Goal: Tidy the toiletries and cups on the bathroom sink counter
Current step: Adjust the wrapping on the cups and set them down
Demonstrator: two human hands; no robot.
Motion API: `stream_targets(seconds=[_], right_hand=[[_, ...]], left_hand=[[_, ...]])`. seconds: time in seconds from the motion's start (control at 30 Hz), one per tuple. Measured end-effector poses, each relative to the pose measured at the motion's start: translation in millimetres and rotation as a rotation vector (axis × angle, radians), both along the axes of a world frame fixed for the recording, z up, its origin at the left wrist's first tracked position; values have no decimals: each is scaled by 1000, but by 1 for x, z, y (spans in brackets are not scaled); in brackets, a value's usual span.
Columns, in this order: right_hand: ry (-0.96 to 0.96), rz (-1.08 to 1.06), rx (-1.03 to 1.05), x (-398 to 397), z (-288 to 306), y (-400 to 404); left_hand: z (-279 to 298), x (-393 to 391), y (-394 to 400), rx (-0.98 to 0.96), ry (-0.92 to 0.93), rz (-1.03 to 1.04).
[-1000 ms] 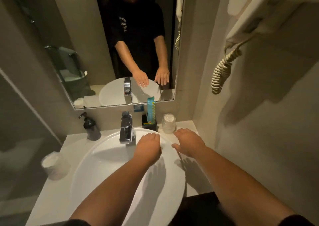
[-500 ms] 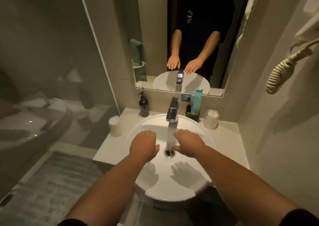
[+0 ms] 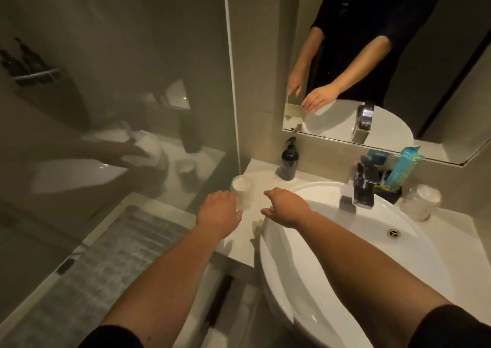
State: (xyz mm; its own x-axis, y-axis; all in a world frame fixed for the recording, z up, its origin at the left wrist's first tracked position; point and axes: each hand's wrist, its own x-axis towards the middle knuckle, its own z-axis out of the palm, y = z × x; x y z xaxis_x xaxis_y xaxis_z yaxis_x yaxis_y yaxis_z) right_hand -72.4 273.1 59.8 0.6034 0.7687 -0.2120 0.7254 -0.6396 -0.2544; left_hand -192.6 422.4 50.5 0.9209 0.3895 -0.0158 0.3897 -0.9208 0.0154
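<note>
A clear glass cup with a white paper cap stands on the white counter left of the round basin. My left hand hovers just in front of that cup, fingers apart, holding nothing. My right hand is over the basin's left rim, open and empty. A second capped glass cup stands right of the chrome faucet. A dark pump bottle is at the back left. A teal packet leans in a black holder behind the faucet.
A glass shower partition runs along the counter's left edge. A mirror hangs above the counter and shows a person's arms. A grey mat lies on the floor at lower left.
The view has swung left. Both my hands moved from over the basin's middle to its left side, close to the left cup. Nothing was picked up.
</note>
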Motion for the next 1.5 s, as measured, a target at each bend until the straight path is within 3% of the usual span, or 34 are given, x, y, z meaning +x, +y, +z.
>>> stream_targets(seconds=[0.23,0.47,0.7,1.03,1.5], right_hand=[[59,-62,29,26,-15,65],[165,-127,-3,51,-53,106],[283,-190,44,64,-90,120],[312,-238,97,68,-92,116],[226,-326,337,28,17,7]], left_hand=[[-21,39,60,-321,-19,94],[-64,78,93,-493,71,102],[-94,90,86,-700,-58,149],[-101,81,81,-705,-136,180],[5,63,-5,-652,-244,-2]])
